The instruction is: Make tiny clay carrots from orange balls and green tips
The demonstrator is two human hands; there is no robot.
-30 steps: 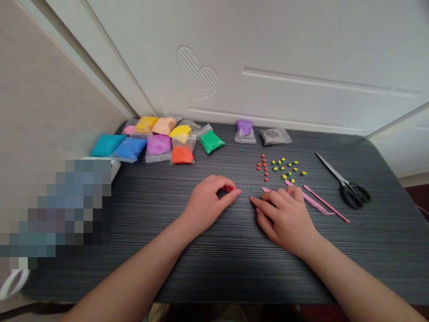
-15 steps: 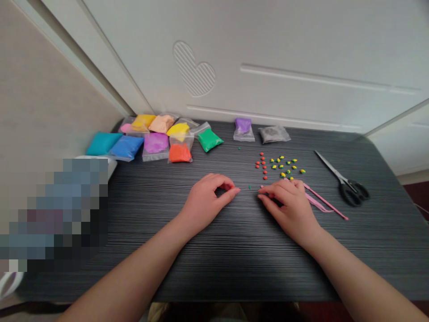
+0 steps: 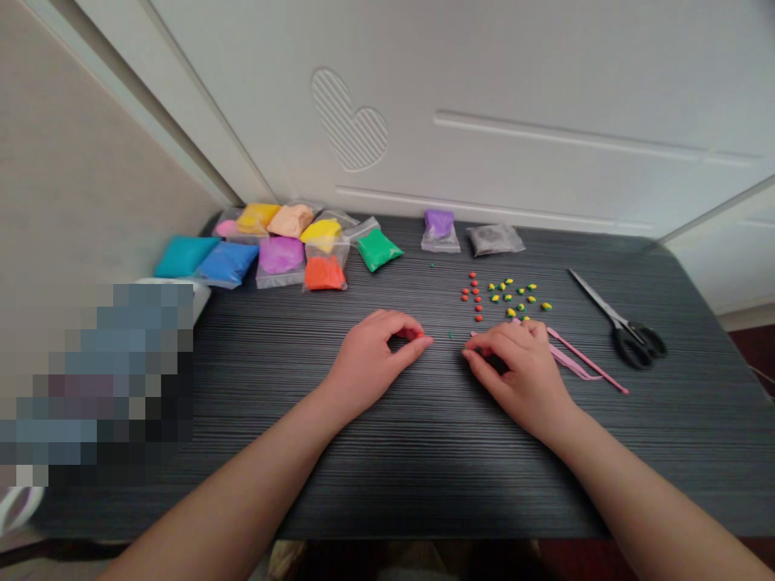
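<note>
My left hand [image 3: 383,349] rests low over the dark table [image 3: 387,460], thumb and forefinger pinched around a small red clay piece [image 3: 420,334] that is mostly hidden. My right hand [image 3: 521,361] is also in a pinch; what its fingertips hold, if anything, is too small to make out. A tiny green clay bit [image 3: 450,335] lies between the two hands. Beyond the right hand sit several red clay pieces [image 3: 475,291] and several yellow-and-green ones [image 3: 508,298]. Pink modelling tools [image 3: 590,361] lie beside and partly under the right hand.
Black-handled scissors [image 3: 630,339] lie at the right. Bagged clay in several colours stands at the back left, including a green pack [image 3: 378,249] and an orange-red pack [image 3: 325,273]. Purple [image 3: 439,225] and grey [image 3: 495,240] packs lie near the white panel [image 3: 533,97]. A blurred-out object covers the left side.
The right hand's fingertips have shifted very slightly left. The left hand keeps its pinch, and the whole view has moved a few pixels.
</note>
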